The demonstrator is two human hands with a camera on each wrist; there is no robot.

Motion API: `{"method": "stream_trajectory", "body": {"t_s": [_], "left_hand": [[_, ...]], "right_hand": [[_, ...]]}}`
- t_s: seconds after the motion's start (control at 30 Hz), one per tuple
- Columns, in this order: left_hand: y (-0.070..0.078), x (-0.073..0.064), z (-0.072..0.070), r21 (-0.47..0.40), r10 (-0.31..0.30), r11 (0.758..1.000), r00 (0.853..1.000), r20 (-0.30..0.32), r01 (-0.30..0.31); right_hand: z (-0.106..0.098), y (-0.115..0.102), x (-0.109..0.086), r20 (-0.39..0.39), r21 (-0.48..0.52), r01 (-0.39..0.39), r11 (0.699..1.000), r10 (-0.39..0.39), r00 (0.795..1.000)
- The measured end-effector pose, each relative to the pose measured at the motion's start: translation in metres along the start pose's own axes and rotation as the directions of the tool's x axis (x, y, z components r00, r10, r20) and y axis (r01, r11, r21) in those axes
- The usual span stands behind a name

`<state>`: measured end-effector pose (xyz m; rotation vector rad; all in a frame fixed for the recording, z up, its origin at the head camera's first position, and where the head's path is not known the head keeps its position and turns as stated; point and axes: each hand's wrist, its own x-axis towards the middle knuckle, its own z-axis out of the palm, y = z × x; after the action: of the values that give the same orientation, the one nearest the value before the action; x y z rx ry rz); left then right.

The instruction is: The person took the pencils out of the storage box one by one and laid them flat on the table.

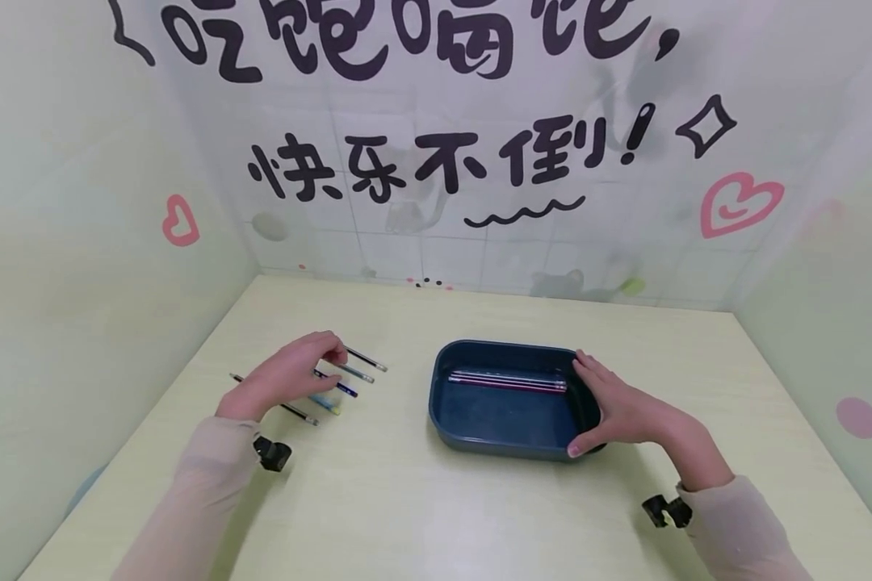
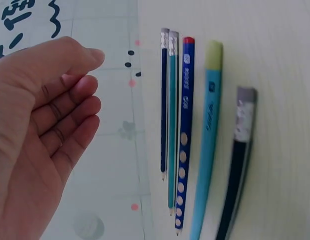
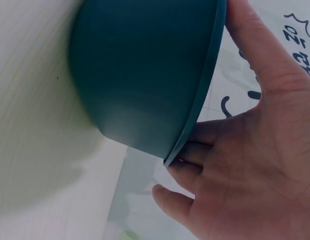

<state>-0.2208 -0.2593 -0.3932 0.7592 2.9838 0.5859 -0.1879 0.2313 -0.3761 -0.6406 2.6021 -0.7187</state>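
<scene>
My left hand (image 1: 283,375) is held over a row of pencils at the left, fingers loosely bent and nothing between them. In the left wrist view the row shows a navy pencil (image 2: 163,110), a teal pencil (image 2: 172,125), a blue pencil with pale dimples (image 2: 186,100), a thicker light blue pencil with a yellow end (image 2: 208,115) and a black pencil (image 2: 235,170) with an eraser. My right hand (image 1: 628,410) grips the right end of a dark blue bin (image 1: 480,445), thumb at the front rim, fingers at the back. Several pencils (image 1: 509,381) lie inside along its back wall.
A pale wooden table (image 1: 378,500) carries everything. Behind it hangs a white printed cloth (image 1: 465,250) with large black characters, and similar panels (image 1: 828,323) stand at both sides. A black wrist mount (image 1: 272,453) sits below the left cuff.
</scene>
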Motion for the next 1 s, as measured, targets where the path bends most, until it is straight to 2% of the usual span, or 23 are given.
{"method": "stream_trajectory", "body": {"t_s": [0.2,0.6,0.8,0.87,1.0], "left_hand": [[0.013,0.015,0.002,-0.01,0.057,0.998,0.998,-0.008,-0.058],[0.043,0.041,0.011,-0.126,0.138,0.983,0.99,0.021,-0.134],[0.055,0.043,0.017,-0.143,0.151,0.979,0.988,0.033,-0.145],[0.058,0.045,0.018,-0.146,0.172,0.975,0.985,0.021,-0.167],[0.068,0.054,0.022,-0.16,0.202,0.967,0.979,0.009,-0.198]], "right_hand": [[-0.001,0.001,0.0,0.001,-0.011,-0.005,1.0,0.005,1.0],[-0.002,0.002,-0.001,-0.002,-0.006,-0.021,1.0,0.021,1.0],[0.0,0.001,0.001,0.009,0.011,-0.012,1.0,0.011,1.0],[0.0,0.001,0.001,0.008,0.008,-0.011,1.0,0.011,1.0],[-0.004,0.001,-0.002,-0.001,0.004,-0.023,1.0,0.023,1.0]]}}
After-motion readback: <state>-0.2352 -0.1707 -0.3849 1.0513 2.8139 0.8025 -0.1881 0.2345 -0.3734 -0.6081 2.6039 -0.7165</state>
